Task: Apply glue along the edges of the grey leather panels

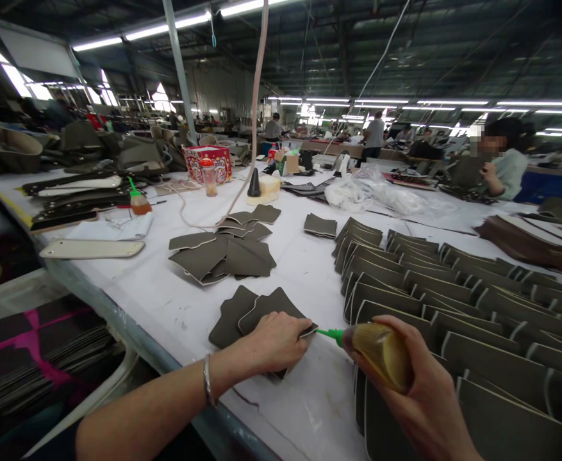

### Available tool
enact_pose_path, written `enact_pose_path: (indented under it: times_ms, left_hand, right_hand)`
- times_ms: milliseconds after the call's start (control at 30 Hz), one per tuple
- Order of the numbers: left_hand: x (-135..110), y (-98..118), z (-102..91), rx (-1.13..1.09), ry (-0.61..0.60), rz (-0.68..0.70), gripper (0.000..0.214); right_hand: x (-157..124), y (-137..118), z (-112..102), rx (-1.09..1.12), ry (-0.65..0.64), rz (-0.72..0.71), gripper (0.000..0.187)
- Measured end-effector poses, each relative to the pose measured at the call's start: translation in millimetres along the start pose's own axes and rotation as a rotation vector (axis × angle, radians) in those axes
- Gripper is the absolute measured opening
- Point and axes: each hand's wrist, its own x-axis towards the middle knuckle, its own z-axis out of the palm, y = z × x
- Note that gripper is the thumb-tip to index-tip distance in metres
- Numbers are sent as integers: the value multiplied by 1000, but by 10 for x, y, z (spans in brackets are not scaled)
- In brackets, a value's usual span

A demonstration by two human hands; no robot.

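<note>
Near the front edge of the white-covered table (160,310), I have two hands on one dark panel (273,304), which lies partly over a second panel (227,320). I judge the step in hand to be working the green nozzle (329,334) of the squeeze bottle (385,355) along the panel's right-hand edge; whether the tip touches, or anything flows, I can't make out.

To my eye, the next move calls for a light, even squeeze with the nozzle kept to that edge and the panel pinned.

My left hand (281,340) reaches in palm down, wrist low, fingers bent and pressing the panel beside the nozzle tip. I can't tell if its grip also closes from beneath, since the underside is hidden. My right hand (420,378) comes from the lower right, its grip clamped around the bottle, which tilts with the nozzle pointing left, beside the standing rows of panels (477,349).
</note>
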Motion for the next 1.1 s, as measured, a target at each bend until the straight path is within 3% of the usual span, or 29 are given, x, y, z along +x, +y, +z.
enact_pose_path:
  times_ms: [267, 467, 667, 833, 1000, 1100]
  left_hand:
    - [1, 4, 3, 14, -22, 1, 51]
    - [-7, 8, 11, 15, -22, -4, 52]
    - [-1, -15, 5, 9, -31, 11, 52]
    - [-3, -24, 11, 9, -42, 0, 51]
    - [-8, -59, 20, 1, -50, 22, 55]
    - [-16, -76, 27, -5, -49, 28, 55]
  right_hand:
    - [-19, 75, -7, 36, -51, 23, 40]
    - [-4, 77, -12, 31, 11, 37, 41]
    - [-69, 54, -14, 92, -51, 77, 39]
    - [-53, 41, -13, 96, -6, 95, 38]
    - [-119, 27, 3, 200, -104, 167, 40]
    - [-144, 29, 15, 196, -45, 207, 42]
